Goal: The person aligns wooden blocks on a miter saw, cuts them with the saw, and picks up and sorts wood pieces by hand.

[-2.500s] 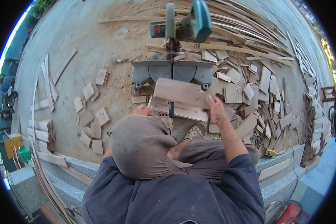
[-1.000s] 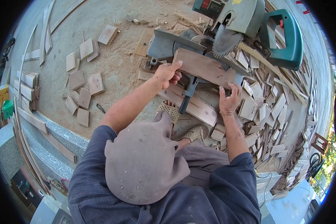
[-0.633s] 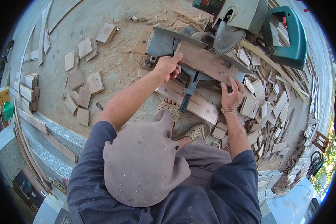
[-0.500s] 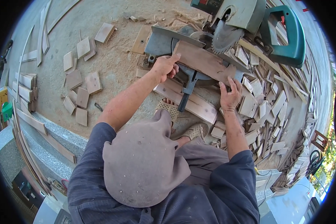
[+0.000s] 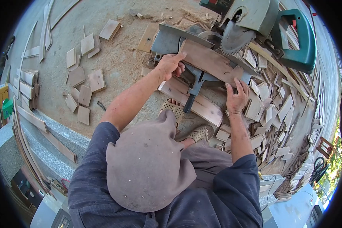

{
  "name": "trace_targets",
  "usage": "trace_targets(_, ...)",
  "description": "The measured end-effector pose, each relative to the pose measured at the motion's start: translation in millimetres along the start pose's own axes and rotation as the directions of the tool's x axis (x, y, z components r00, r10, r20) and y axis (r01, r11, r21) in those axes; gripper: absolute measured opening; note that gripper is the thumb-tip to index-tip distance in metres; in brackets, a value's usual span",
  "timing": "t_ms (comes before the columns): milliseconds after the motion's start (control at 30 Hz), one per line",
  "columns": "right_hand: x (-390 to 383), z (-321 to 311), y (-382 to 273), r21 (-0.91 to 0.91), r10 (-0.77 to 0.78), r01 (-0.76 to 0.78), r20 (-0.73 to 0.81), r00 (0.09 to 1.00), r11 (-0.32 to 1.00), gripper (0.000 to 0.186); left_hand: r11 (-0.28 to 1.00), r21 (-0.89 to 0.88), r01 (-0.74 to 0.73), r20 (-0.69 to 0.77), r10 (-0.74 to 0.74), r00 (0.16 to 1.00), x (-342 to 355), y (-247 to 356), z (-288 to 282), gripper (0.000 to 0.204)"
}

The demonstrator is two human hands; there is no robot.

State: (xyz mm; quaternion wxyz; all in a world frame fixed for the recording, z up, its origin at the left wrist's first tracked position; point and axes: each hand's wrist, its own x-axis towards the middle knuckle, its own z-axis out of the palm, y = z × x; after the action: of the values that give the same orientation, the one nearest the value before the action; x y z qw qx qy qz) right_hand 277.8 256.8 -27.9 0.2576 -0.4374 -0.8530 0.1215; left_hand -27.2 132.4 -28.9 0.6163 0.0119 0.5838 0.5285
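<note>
A short, wide wooden board [image 5: 207, 60] lies on the bed of a mitre saw, along its metal fence [image 5: 184, 33]. My left hand [image 5: 171, 67] grips the board's left end, thumb on top and fingers curled under the edge. At the other end, my right hand [image 5: 237, 98] holds the board's near right corner, where the wood looks rough and chipped. The toothed saw blade [image 5: 233, 37] is raised just beyond the board's right half. Its green handle [image 5: 311, 43] stands up at the far right, touched by neither hand. A black-tipped lever [image 5: 189, 103] points toward me from the saw's base.
Longer planks [image 5: 203, 108] lie on the floor between the saw and my sandalled feet. A heap of offcuts [image 5: 271, 114] spreads along the right. Several small wooden blocks [image 5: 84, 95] are scattered at left amid sawdust. Thin strips lean by the stone step [image 5: 60, 131].
The whole view has shifted slightly, so the saw appears a little further right. Both hands keep their hold on the board, with no clear movement against the saw.
</note>
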Motion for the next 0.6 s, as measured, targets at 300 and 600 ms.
trace_targets(300, 28, -53, -2, 0.048, 0.189, -0.214, 0.311, 0.931, 0.976, 0.042, 0.996, 0.061, 0.063, -0.231, -0.047, 0.972, 4, 8, 20, 0.042)
trace_targets(600, 299, -224, -105, 0.663, 0.226, -0.474, 0.428, 0.875, 0.579, 0.064, 0.990, 0.107, 0.091, -0.275, -0.058, 0.960, 9, 15, 34, 0.039)
